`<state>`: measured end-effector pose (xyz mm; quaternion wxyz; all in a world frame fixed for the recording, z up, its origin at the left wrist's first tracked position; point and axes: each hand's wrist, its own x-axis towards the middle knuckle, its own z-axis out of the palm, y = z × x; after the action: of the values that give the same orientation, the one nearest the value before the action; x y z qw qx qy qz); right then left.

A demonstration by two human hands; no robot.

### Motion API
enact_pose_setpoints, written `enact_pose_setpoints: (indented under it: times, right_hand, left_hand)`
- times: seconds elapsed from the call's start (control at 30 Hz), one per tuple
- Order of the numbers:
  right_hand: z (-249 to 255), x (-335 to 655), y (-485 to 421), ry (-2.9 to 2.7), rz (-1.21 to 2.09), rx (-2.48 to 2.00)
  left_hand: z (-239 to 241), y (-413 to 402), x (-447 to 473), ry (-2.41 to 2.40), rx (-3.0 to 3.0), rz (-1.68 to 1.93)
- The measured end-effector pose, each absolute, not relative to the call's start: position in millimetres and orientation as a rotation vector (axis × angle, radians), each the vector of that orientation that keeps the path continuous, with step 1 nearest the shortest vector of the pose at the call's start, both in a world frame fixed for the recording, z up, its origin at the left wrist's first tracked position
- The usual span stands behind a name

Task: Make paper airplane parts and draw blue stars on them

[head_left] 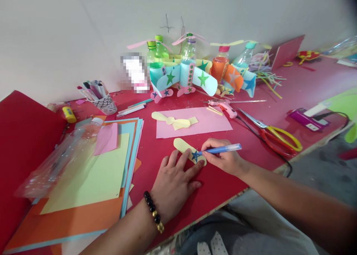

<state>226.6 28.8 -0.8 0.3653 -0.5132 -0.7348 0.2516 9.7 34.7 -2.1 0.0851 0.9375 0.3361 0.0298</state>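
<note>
The left hand point(174, 182), open with its fingers spread, presses flat on a rounded yellow paper strip point(182, 147) lying near the front edge of the red worktop point(220, 191). The right hand point(223, 158) is closed around a blue marker point(225, 148), its tip at a blue star point(195, 156) on the strip. Just beyond lies a pink paper sheet point(192, 123) carrying a pale yellow paper bow shape point(174, 121). To the right are a pink glue gun point(223, 108) and red-and-yellow-handled scissors point(279, 139), apart from the sheet. A stack of coloured card point(83, 206) with a clear plastic bottle point(67, 151) on top sits toward the left edge (the bottle looks wrapped in clear plastic). Along the back edge stand decorated bottle airplanes point(184, 73) with paper wings and propellers, and a patterned cup of markers point(104, 104).
</note>
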Motion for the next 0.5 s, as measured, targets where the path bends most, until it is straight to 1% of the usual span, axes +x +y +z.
enact_pose_setpoints:
  times: [0.5]
  right_hand:
    - [-2.0,227.7,28.8,-1.882,0.626,-1.315]
  left_hand:
    - [-1.6,34.0,10.0,1.019,2.795,0.078]
